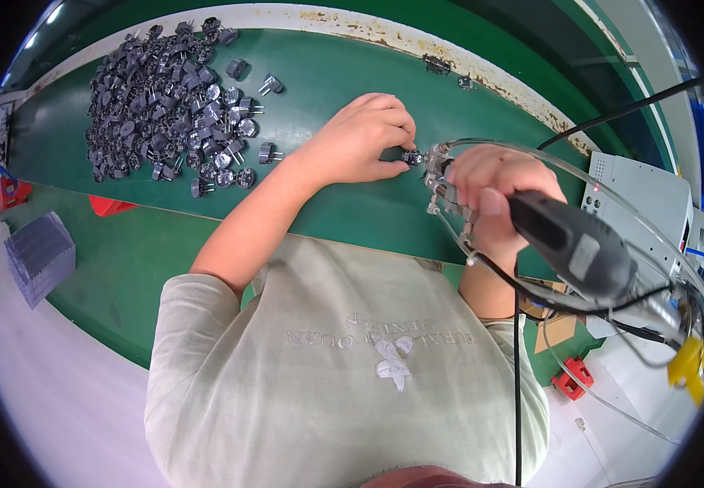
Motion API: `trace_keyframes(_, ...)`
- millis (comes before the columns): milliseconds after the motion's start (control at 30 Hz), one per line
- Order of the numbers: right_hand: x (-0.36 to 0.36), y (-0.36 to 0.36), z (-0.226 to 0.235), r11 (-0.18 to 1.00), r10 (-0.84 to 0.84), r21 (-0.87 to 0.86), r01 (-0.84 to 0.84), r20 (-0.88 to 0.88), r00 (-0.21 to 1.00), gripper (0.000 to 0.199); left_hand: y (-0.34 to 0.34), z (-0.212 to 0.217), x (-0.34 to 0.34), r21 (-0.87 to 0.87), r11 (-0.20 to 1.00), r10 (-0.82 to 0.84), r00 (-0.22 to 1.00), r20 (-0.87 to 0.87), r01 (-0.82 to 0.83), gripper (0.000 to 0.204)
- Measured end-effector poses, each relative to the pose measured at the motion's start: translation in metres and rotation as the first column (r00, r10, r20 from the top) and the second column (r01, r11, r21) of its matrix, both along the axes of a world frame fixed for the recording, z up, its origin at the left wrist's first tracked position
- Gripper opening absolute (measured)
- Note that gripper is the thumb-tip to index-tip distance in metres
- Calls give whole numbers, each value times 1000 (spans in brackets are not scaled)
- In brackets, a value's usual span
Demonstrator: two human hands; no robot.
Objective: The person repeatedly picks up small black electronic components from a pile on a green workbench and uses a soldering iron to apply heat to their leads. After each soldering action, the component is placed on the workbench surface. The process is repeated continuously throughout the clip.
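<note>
The small dark grey plastic plug part (410,158) sits on the green counter (344,211), pinched in the fingertips of my left hand (360,138). From the head view, my right hand (490,195) lies just right of it, its grip clenched around a black pen-shaped powered tool (571,244), metal tip toward the part. A heap of like dark grey plug parts (165,106) lies well apart, far left.

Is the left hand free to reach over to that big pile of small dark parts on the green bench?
Probably not at once: the left hand is pinching a small dark part. Nothing lies between it and the pile except bare green bench.
</note>
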State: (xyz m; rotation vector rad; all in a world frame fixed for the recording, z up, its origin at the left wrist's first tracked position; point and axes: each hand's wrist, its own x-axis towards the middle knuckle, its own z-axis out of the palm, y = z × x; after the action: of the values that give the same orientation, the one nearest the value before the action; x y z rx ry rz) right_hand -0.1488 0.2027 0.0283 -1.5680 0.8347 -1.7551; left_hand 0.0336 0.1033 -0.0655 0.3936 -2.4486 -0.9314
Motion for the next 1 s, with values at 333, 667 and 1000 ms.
trace_keyframes(333, -9, 14, 24, 999, 30, -44, -24, 141, 990, 36, -2, -1, 0, 26, 999, 21, 1000, 2, -21, 26)
trace_keyframes(667, -8, 16, 12, 992, 110, 54, -115, 89, 990, 28, -2, -3, 2, 23, 1000, -5, 1000, 12, 4, 25)
trace_keyframes(1000, -6, 16, 12, 994, 82, 73, -84, 35, 996, 29, -2, -4, 2, 20, 1000, 1, 1000, -2, -1, 24)
